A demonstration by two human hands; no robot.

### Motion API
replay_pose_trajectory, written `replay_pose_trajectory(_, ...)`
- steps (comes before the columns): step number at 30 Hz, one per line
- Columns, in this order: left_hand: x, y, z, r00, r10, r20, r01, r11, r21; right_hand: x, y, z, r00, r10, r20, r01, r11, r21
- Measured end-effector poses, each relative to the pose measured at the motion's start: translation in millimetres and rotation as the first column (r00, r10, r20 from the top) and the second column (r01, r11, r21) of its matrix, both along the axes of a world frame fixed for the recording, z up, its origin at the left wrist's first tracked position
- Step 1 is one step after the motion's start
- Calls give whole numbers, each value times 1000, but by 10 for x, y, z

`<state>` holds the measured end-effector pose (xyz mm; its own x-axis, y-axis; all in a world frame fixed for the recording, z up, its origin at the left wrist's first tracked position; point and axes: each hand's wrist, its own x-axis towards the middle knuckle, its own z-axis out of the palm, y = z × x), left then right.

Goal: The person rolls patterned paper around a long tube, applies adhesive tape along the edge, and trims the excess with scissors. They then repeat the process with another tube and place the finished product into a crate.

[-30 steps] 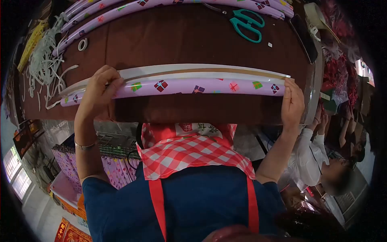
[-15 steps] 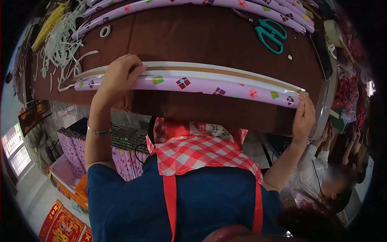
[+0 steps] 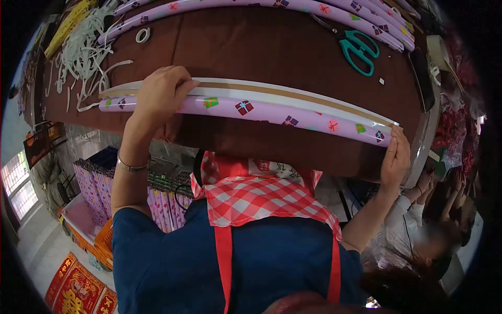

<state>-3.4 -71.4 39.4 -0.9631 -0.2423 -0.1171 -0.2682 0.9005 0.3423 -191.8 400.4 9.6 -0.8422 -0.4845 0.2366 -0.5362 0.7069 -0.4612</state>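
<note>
A lilac roll of wrapping paper point(image 3: 266, 116) with a gift-box print lies across the table near its front edge. Along its far side runs the paper's white loose edge, carrying a tan strip point(image 3: 293, 92). My left hand point(image 3: 163, 95) is bent over the left part of the roll, fingers curled and pressed at the strip; its fingertips are partly hidden. At the roll's right end, my right hand point(image 3: 396, 157) grips the paper, with the fingers together near the corner.
Teal-handled scissors point(image 3: 360, 52) lie at the back right, near a dark phone-like slab point(image 3: 421, 81). Further rolls point(image 3: 230, 9) line the back. White strips point(image 3: 86, 57) and a small tape ring point(image 3: 143, 35) sit at left. A co-worker point(image 3: 400, 230) is at right.
The whole view has shifted slightly, with the table things a little further right. Both hands keep nearly the same places on the roll.
</note>
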Motion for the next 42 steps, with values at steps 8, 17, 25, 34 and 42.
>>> replay_pose_trajectory(8, -33, 33, 57, 999, 14, 36, -12, 998, -60, 7, -11, 17, 1000, 1, -16, -1, 1000, 16)
replay_pose_trajectory(17, -25, 39, 24, 999, 31, 12, -30, 998, -60, 258, -694, 297, 942, 266, -204, -190, 925, 328)
replay_pose_trajectory(25, 8, 11, 40, 999, 37, -22, -36, 998, 60, 980, -2498, 92, 670, 737, -88, -741, 671, -24)
replay_pose_trajectory(34, 75, -104, -15, 993, 46, -107, -25, 981, 190, 1036, -2893, 10, 606, 789, -103, -793, 609, -4)
replay_pose_trajectory(42, 340, -514, 120, 992, -32, -122, 41, 996, 73, 1021, -2890, 64, 626, 774, -93, -778, 628, -16)
